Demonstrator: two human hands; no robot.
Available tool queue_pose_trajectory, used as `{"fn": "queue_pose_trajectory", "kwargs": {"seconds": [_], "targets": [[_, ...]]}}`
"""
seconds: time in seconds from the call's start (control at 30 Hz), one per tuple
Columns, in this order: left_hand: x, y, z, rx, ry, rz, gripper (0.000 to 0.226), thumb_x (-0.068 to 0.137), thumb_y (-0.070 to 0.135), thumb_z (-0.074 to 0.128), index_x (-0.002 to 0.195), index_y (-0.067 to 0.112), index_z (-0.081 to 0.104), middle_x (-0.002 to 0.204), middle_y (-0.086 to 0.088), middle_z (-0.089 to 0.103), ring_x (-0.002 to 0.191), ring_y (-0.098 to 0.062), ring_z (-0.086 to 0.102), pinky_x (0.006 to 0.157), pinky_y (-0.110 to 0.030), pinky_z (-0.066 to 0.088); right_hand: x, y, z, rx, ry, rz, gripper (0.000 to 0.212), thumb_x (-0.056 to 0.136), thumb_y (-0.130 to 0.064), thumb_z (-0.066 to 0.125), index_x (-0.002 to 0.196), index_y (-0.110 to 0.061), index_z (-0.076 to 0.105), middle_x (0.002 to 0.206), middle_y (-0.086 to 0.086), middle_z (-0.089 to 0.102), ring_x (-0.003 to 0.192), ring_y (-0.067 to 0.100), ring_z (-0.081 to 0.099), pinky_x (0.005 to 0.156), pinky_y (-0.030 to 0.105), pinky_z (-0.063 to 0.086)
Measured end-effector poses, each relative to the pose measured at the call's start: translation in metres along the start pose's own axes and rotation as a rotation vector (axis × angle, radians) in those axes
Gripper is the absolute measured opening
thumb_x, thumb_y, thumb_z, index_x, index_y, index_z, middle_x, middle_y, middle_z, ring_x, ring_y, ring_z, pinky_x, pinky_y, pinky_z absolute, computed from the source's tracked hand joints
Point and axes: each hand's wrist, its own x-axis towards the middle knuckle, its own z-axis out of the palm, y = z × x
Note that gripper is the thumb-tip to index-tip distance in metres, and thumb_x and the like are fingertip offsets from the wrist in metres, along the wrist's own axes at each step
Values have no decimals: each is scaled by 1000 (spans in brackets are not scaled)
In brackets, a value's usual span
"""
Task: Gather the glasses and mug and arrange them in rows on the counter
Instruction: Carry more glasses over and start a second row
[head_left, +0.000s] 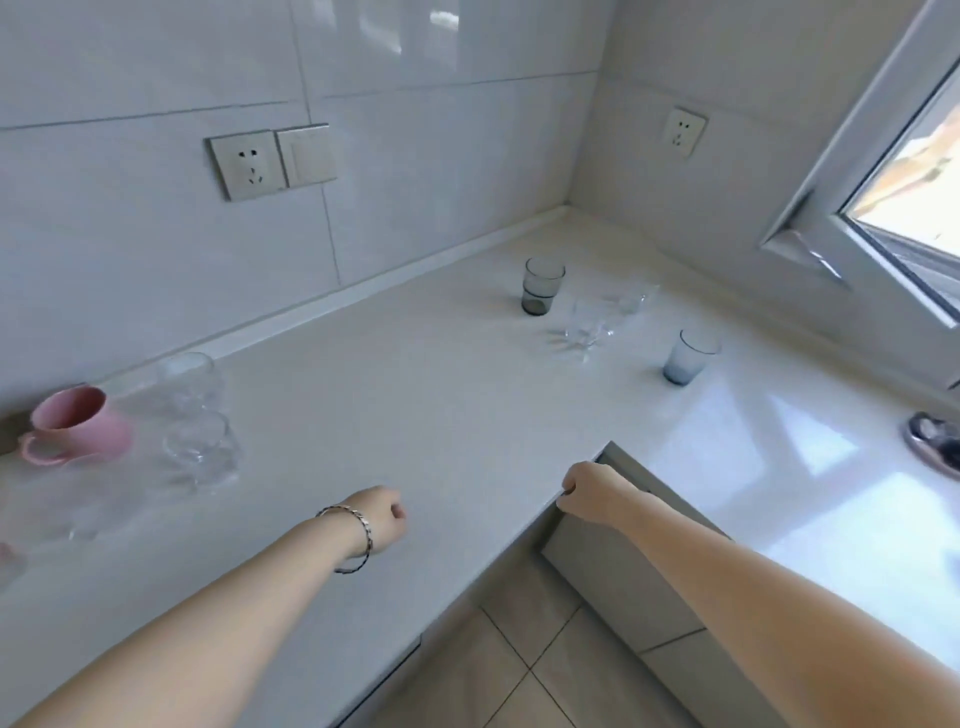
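- While nothing is gathered yet, the surface (441, 415) carries everything scattered, so the task looks only just begun.
- Pink mug (78, 431) and clear glasses (197, 415) stand far left; grey glasses (543, 286) stand near the corner.
- Left hand (382, 519) is curled and empty; right hand (587, 491) curls over the surface edge.
- Next move: reach for one glass.

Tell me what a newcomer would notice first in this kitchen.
The pink mug at the counter's far left stands out, with clear glasses beside it. Two smoky grey glasses stand near the corner by the window. In front, the left hand is curled, empty; the right hand grips the counter's edge.
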Motion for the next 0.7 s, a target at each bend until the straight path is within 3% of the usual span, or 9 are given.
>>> {"fn": "queue_pose_trajectory", "kwargs": {"seconds": [0.1, 0.13, 0.23, 0.33, 0.43, 0.53, 0.7], "targets": [[30, 45, -5, 38, -19, 40, 25, 87, 14, 45, 66, 26, 40, 86, -3, 46, 78, -20, 40, 63, -25, 38, 24, 36, -23, 12, 13, 35, 16, 82, -25, 50, 79, -14, 60, 85, 4, 60, 99, 24, 58, 68, 24, 42], [39, 56, -6, 45, -24, 52, 25, 87, 12, 45, 67, 25, 38, 84, -2, 41, 77, -17, 35, 59, -25, 31, 33, 46, -28, 28, 20, 53, 16, 79, -25, 50, 75, -12, 59, 82, 5, 59, 96, 25, 58, 69, 25, 43], [75, 87, -12, 64, -38, 69, 19, 86, 11, 45, 72, 24, 41, 83, -1, 40, 76, -17, 34, 63, -24, 29, 59, 71, -47, 109, 64, 91, 29, 85, -19, 51, 109, -6, 63, 116, 10, 63, 108, 29, 60, 81, 29, 47], [110, 106, -20, 84, -63, 84, 25, 85, 11, 44, 64, 24, 41, 83, -1, 43, 76, -17, 37, 58, -24, 30, 87, 85, -69, 149, 89, 136, 40, 89, -23, 53, 127, -12, 52, 130, 7, 55, 119, 26, 54, 92, 28, 44], [148, 118, -34, 71, -72, 75, 16, 87, 15, 44, 74, 24, 49, 85, 1, 51, 80, -18, 46, 72, -22, 37, 122, 92, -95, 161, 101, 154, 48, 89, -24, 55, 134, -13, 46, 134, 8, 53, 122, 25, 52, 90, 27, 44], [187, 125, -53, 37, -62, 65, 25, 85, 14, 43, 63, 24, 46, 77, 3, 53, 79, -18, 48, 71, -22, 38, 158, 90, -121, 208, 137, 173, 50, 88, -23, 56, 136, -12, 45, 133, 9, 54, 120, 26, 54, 81, 25, 41], [235, 131, -73, -11, -67, 44, 30, 86, 14, 42, 59, 26, 40, 84, 2, 51, 77, -18, 46, 66, -22, 37, 212, 82, -154, 241, 176, 186, 59, 86, -24, 58, 140, -11, 38, 139, 10, 41, 117, 27, 56, 82, 28, 45]]}}
